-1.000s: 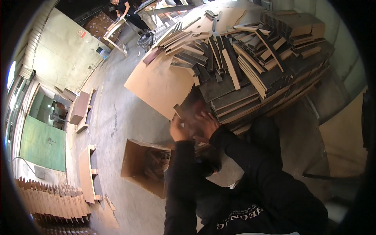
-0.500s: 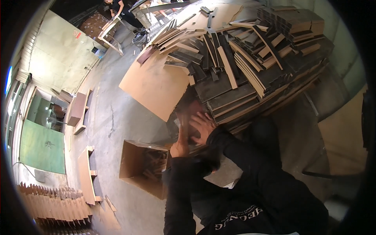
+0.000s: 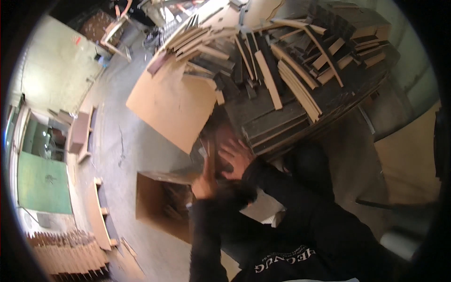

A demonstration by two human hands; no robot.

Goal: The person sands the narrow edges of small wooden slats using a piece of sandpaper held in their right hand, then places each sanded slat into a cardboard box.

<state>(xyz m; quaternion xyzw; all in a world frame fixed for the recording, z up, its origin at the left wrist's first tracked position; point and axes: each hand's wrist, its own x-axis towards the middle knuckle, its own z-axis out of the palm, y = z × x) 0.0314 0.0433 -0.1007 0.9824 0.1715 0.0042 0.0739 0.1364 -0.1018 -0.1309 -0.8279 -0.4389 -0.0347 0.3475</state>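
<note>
My right hand (image 3: 236, 159) lies with its fingers spread on a reddish-brown board (image 3: 223, 135) at the near left corner of a heap of strips. Just left of it is my left hand (image 3: 203, 182), one digit stretched upward and the rest curled, somewhat blurred. A small pale thing (image 3: 203, 151) shows beyond its tip; what the left hand grips I cannot make out. Dark-faced board strips (image 3: 268, 80) with tan edges lie loosely across the heap. A tan sheet (image 3: 174, 105) juts out from its left side.
An open cardboard box (image 3: 150, 199) with scraps inside stands on the floor beside my left forearm. Wooden pallets (image 3: 96, 214) and a bundle of tan strips (image 3: 70, 254) lie farther left. Another person's arm (image 3: 124, 8) shows by a frame at the far left.
The whole scene has shifted slightly left in view. My right hand stays spread on the board, and my left hand stays beside it, more blurred now.
</note>
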